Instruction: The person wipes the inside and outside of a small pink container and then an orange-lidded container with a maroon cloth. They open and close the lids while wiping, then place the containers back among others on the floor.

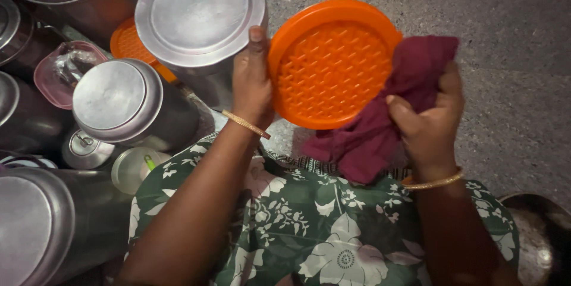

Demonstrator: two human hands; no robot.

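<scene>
My left hand point(252, 80) grips the left rim of a round orange plastic lid point(331, 63) with a diamond-patterned face, holding it up tilted toward me. My right hand point(429, 120) is closed on a dark maroon cloth point(380, 125), which is pressed against the lid's right edge and hangs down below it. Thin gold bangles sit on both wrists. My lap, in green floral fabric point(309, 220), lies under the hands.
Several steel canisters with flat lids crowd the left: a large one point(199, 12) behind my left hand, another point(119, 98) beside it, one point(35, 226) at the lower left. A second orange lid point(128, 42) and a pink container point(62, 72) lie among them. Grey floor point(511, 54) spreads right.
</scene>
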